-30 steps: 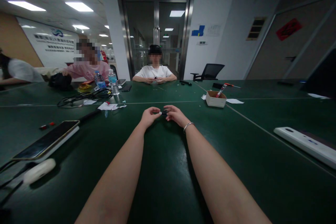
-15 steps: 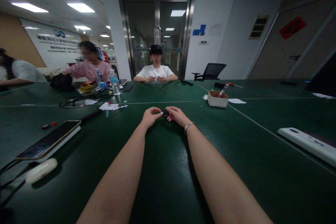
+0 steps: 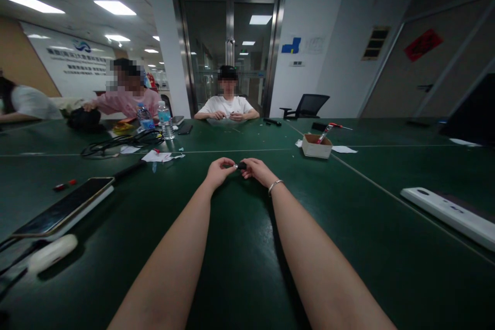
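- Pinching the silvery tip of a small black piece, the left hand keeps a narrow grip, thumb and fingertips drawn together.
- Facing it, the right hand has its grip gathered about the black end, a silver bangle on that wrist.
- Between the two grips lies the piece, spanning from one to the other; whether it touches the bench I cannot tell.
- Dark green and lightly glossy, the bench carries pale seams across its surface.
- Toward its left edge, a phone rests on a white block, with a white oval device and dark cords toward the near left corner.
- Along the right edge lies a long white device.
- Farther across sit paper scraps, coiled black cables and bottles on the left, and a small box holding an upright, tilted tool on the right.
- At the far edge, a person in a white top sits before glass doors; to the left is someone in pink.
- Beyond the bench, an office chair stands by the pale wall.
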A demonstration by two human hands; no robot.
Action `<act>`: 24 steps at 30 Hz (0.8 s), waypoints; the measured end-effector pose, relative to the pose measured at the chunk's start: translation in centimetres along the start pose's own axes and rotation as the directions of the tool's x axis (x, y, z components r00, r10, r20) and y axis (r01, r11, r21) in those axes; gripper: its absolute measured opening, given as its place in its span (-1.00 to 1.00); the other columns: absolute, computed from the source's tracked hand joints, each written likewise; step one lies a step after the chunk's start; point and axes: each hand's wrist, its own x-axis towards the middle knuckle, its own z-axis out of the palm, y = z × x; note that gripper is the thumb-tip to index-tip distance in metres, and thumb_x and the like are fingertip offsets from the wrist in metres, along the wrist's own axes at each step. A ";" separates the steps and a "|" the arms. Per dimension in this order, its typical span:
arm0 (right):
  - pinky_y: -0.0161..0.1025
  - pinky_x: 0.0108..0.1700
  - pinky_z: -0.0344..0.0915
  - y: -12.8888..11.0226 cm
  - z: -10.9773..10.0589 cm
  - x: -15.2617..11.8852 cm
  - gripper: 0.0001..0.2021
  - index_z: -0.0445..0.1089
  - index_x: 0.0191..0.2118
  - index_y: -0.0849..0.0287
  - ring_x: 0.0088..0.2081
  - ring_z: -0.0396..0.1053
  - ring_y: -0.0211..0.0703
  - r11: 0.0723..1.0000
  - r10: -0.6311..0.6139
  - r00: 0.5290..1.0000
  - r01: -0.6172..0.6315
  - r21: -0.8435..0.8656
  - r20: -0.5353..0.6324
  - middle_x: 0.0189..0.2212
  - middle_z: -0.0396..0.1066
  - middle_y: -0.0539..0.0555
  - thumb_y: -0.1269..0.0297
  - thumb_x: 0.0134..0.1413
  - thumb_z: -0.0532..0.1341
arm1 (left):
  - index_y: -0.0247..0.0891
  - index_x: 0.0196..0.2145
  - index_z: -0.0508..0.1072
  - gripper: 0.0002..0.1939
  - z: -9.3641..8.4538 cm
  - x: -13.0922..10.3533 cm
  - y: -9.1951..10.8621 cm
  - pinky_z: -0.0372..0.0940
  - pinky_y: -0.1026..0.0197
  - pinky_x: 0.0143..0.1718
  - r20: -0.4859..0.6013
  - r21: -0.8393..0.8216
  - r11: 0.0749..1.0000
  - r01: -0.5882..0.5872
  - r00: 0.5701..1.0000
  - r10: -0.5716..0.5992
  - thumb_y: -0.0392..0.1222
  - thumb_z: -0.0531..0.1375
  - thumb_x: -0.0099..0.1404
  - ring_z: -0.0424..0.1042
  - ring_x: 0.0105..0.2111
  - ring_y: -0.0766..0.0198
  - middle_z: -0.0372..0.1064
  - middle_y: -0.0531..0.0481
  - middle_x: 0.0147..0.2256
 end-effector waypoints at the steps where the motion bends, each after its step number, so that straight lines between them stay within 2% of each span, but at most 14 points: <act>1: -0.43 -0.61 0.34 0.0 0.0 -0.1 -0.89 0.38 -0.26 0.30 -0.63 0.38 -0.32 1.000 0.003 0.999 -0.002 -0.001 0.033 -0.58 0.39 0.05 0.41 0.21 0.12 | -0.29 -0.38 0.49 -0.78 0.0 0.0 0.0 0.27 0.15 -0.25 -0.001 0.004 1.000 0.003 1.000 -0.003 -0.20 0.33 -0.04 0.36 -0.43 0.31 0.47 -0.05 -0.33; 2: -0.42 -0.59 0.35 -0.1 -0.1 -0.2 -0.89 0.38 -0.22 0.29 -0.62 0.39 -0.32 1.000 -0.011 0.999 0.010 0.017 0.048 -0.56 0.40 0.04 0.47 0.17 0.13 | -0.29 -0.37 0.49 -0.78 0.0 0.0 0.0 0.27 0.15 -0.25 0.000 0.007 1.000 0.007 1.000 -0.007 -0.20 0.33 -0.04 0.35 -0.43 0.31 0.47 -0.05 -0.33; 4: -0.41 -0.52 0.41 -0.1 -0.2 -0.4 -0.75 0.37 -0.12 0.23 -0.57 0.43 -0.33 0.995 -0.063 0.997 0.059 0.080 0.052 -0.46 0.44 0.02 0.56 0.06 0.17 | -0.29 -0.38 0.50 -0.78 -0.1 0.0 0.0 0.27 0.15 -0.24 -0.005 0.008 1.000 0.011 1.000 -0.011 -0.20 0.33 -0.04 0.36 -0.43 0.31 0.47 -0.04 -0.33; 6: -0.38 -0.47 0.44 -0.2 -0.3 -0.6 -0.68 0.35 -0.07 0.19 -0.54 0.45 -0.33 0.990 -0.077 0.996 0.072 0.118 0.035 -0.40 0.46 0.02 0.56 0.03 0.20 | -0.28 -0.38 0.50 -0.78 -0.1 0.0 0.0 0.27 0.15 -0.22 -0.005 0.003 1.000 0.015 1.000 -0.015 -0.20 0.33 -0.04 0.37 -0.41 0.30 0.47 -0.04 -0.32; 10: -0.41 -0.58 0.37 -0.1 -0.2 -0.3 -0.89 0.36 -0.20 0.28 -0.62 0.39 -0.32 0.998 -0.014 1.000 0.013 0.064 0.006 -0.57 0.41 0.03 0.41 0.17 0.14 | -0.27 -0.38 0.50 -0.79 -0.1 0.0 0.0 0.27 0.13 -0.17 -0.001 -0.018 1.000 0.018 1.000 -0.019 -0.21 0.33 -0.04 0.39 -0.37 0.28 0.47 -0.04 -0.33; 12: -0.43 -0.63 0.32 -0.1 -0.2 -0.2 -0.88 0.37 -0.22 0.29 -0.66 0.36 -0.33 0.999 -0.020 1.000 0.019 0.031 0.020 -0.60 0.40 0.02 0.47 0.16 0.11 | -0.27 -0.39 0.50 -0.80 -0.1 0.0 0.1 0.28 0.13 -0.16 -0.003 -0.023 1.000 0.015 1.000 -0.015 -0.22 0.33 -0.04 0.40 -0.36 0.27 0.47 -0.04 -0.33; 15: -0.43 -0.58 0.36 0.0 -0.2 -0.2 -0.77 0.35 -0.15 0.24 -0.63 0.39 -0.34 0.997 -0.054 0.998 0.053 0.058 0.019 -0.55 0.42 -0.02 0.58 0.07 0.11 | -0.27 -0.40 0.51 -0.81 0.0 0.0 0.2 0.27 0.13 -0.16 -0.015 -0.022 1.000 0.017 1.000 -0.017 -0.22 0.33 -0.05 0.40 -0.34 0.26 0.48 -0.04 -0.33; 20: -0.46 -0.65 0.30 -0.1 -0.2 -0.3 -0.88 0.33 -0.18 0.25 -0.67 0.35 -0.37 0.999 -0.035 0.999 0.035 0.024 0.008 -0.57 0.37 -0.03 0.45 0.16 0.11 | -0.26 -0.41 0.50 -0.80 0.0 0.0 0.2 0.27 0.12 -0.15 -0.025 -0.026 1.000 0.003 1.000 -0.004 -0.20 0.34 -0.06 0.40 -0.32 0.25 0.48 -0.05 -0.33; 24: -0.45 -0.59 0.34 -0.1 -0.2 -0.4 -0.67 0.29 -0.09 0.16 -0.63 0.39 -0.39 0.993 -0.096 0.995 0.095 0.067 0.007 -0.45 0.38 -0.07 0.59 0.02 0.14 | -0.27 -0.42 0.50 -0.81 0.1 0.0 0.2 0.27 0.14 -0.18 -0.030 -0.020 1.000 0.011 0.999 -0.011 -0.21 0.33 -0.07 0.39 -0.37 0.27 0.47 -0.04 -0.35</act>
